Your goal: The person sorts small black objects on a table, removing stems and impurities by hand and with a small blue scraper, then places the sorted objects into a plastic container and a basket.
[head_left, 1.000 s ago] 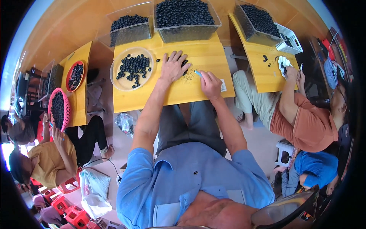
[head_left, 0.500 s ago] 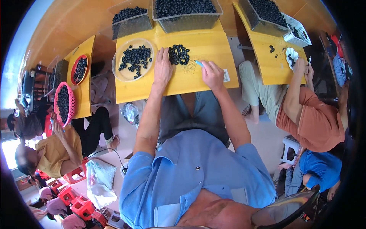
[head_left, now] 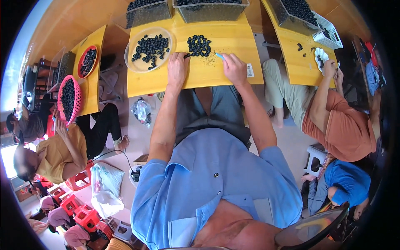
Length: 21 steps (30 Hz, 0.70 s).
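Note:
Between the thumb and fingers of my left hand point(head_left: 178, 70), which is closed, is a small dark piece point(head_left: 187, 55). My right hand point(head_left: 234, 69) is closed around a slim light-blue tool point(head_left: 220, 56); its tip is too small to make out. Just beyond and between my hands, a loose pile of small round black pieces point(head_left: 199, 46) lies on the yellow table point(head_left: 200, 75). Dark crumbs point(head_left: 210, 59) are scattered near the tool. A round clear tray point(head_left: 130, 53) with more black pieces stands left of the pile, beyond my left hand.
Clear bins point(head_left: 210, 14) full of black pieces line the table's far edge. A white label point(head_left: 250, 70) lies right of my right hand. Co-workers sit at tables on both sides, one by a pink basket point(head_left: 78, 100). A plastic bag point(head_left: 141, 111) is on the floor.
My left hand has drawn back from the pile's left side, its outstretched fingers now closed on a dark piece. The right hand stays near the crumbs with its tool. The whole view has shifted.

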Motion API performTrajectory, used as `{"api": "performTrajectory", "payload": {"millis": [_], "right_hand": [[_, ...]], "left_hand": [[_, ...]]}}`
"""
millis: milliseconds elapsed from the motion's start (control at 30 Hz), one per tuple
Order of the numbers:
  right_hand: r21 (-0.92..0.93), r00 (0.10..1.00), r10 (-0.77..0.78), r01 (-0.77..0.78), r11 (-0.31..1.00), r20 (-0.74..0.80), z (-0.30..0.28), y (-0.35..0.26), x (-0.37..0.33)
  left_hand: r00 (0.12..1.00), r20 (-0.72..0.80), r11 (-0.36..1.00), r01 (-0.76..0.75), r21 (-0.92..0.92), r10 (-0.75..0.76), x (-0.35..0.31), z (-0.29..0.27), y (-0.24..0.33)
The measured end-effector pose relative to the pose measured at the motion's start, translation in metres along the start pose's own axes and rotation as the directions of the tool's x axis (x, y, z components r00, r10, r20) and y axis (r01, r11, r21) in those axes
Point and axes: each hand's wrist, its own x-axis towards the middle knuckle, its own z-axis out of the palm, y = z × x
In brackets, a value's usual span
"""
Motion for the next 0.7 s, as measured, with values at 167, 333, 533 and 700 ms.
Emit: {"api": "performTrajectory", "payload": {"millis": [167, 333, 533, 700], "right_hand": [[0.036, 0.997, 0.041, -0.043, 0.998, 0.058, 0.0, 0.002, -0.002], [0.055, 0.956, 0.225, -0.239, 0.969, 0.188, 0.001, -0.015, -0.002], [0.051, 0.975, 0.169, -0.178, 0.983, 0.144, -0.003, -0.028, -0.006], [-0.036, 0.99, -0.056, 0.061, 0.997, 0.126, -0.005, -0.028, -0.008]], "left_hand": [[0.968, 0.034, 0.893, 0.242, -0.379, -0.248, -0.012, 0.009, 0.029], [0.892, 0.189, 0.622, 0.426, -0.656, -0.411, -0.024, 0.035, 0.026], [0.919, 0.184, 0.672, 0.383, -0.634, -0.349, -0.023, 0.034, 0.034], [0.93, 0.154, 0.729, 0.358, -0.583, -0.334, -0.023, 0.03, 0.04]]}}
